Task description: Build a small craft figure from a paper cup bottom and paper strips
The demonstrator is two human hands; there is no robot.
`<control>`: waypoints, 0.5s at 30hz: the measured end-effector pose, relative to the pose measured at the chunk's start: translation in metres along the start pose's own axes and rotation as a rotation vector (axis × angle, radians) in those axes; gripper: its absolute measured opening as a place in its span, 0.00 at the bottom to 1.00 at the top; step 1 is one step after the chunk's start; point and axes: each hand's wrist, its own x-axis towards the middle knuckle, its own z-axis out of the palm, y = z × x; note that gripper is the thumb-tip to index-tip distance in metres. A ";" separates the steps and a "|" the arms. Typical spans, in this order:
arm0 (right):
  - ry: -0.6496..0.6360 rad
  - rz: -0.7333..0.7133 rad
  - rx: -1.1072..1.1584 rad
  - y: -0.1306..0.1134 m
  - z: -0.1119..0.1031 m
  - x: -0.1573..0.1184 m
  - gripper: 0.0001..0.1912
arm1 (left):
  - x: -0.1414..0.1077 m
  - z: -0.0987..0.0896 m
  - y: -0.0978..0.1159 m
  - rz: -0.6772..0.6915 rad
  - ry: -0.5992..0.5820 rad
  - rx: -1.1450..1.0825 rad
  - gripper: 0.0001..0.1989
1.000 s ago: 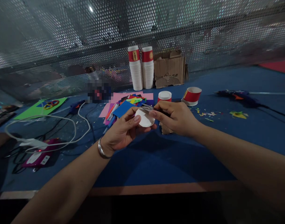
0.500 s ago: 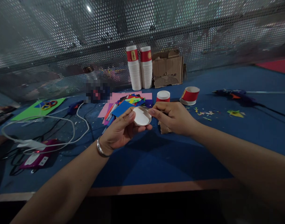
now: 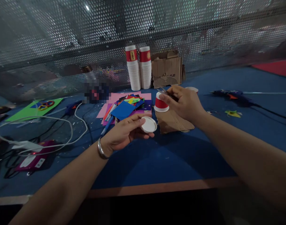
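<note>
Pinching the white paper disc (image 3: 149,125) near its left side, we have it just below the middle of the frame, raised over the blue bench (image 3: 161,162). It looks like a cut cup bottom with a low rim, so we judge it very light, fairly stiff across the face but easy to dent or crease, and not slippery. The rim seems the best place to take hold, with a gentle grip. Our left hand (image 3: 131,128) is partly closed, thumb over the disc's face and fingers spread beneath it. Our right hand (image 3: 185,101), right of centre and higher up, is curled around what appear to be scissors (image 3: 166,92), their thin blades pointing to the left, well apart from the disc. Those blades pass in front of the upside-down red-banded cup (image 3: 161,105); we cannot tell whether hand or blades touch it. Below that cup and our right hand lies brown cardboard (image 3: 173,122), and left of the cup sits a pile of coloured paper, a blue sheet (image 3: 123,110) on top.
</note>
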 end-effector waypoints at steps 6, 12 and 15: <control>-0.130 0.077 -0.273 0.022 0.005 0.006 0.17 | 0.009 -0.010 -0.016 0.056 0.056 0.378 0.20; -0.125 0.033 -0.221 0.030 0.005 0.008 0.08 | 0.012 -0.020 -0.023 0.234 0.181 0.836 0.19; -0.073 0.005 -0.115 0.027 0.004 0.008 0.08 | 0.011 -0.021 -0.021 0.372 0.270 0.988 0.19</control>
